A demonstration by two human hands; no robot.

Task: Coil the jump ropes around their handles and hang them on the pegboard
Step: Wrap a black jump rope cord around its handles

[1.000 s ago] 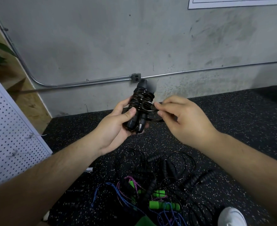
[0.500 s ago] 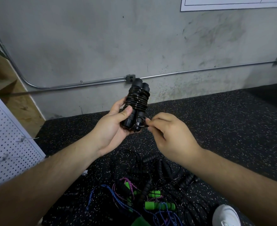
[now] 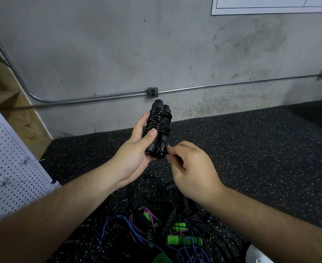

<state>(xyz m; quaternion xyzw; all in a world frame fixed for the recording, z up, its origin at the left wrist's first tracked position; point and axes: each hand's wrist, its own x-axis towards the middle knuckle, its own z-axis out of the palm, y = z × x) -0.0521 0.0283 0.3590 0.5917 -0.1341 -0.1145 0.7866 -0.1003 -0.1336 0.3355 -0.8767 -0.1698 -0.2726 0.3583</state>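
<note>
A black jump rope point(image 3: 159, 124) is coiled tightly around its two black handles, held upright in front of me. My left hand point(image 3: 135, 149) grips the bundle from the left, thumb across the lower coils. My right hand point(image 3: 191, 168) pinches the rope's loose end at the bottom right of the bundle, fingers curled. A white pegboard point(image 3: 10, 168) leans at the left edge of the view. On the floor below lies a tangled pile of other jump ropes point(image 3: 167, 224), black ones and ones with green handles point(image 3: 184, 240) and blue and purple cords.
A grey concrete wall with a metal conduit point(image 3: 213, 86) and an outlet box point(image 3: 152, 92) stands behind. The floor is black speckled rubber matting point(image 3: 251, 149). A white shoe point(image 3: 257, 255) shows at the bottom right. A wooden shelf unit point(image 3: 14, 111) and plant leaves sit at the left.
My right hand has come down from the middle of the coil to its lower end, drawing the loose loop of rope snug. The bundle stays in my left hand.
</note>
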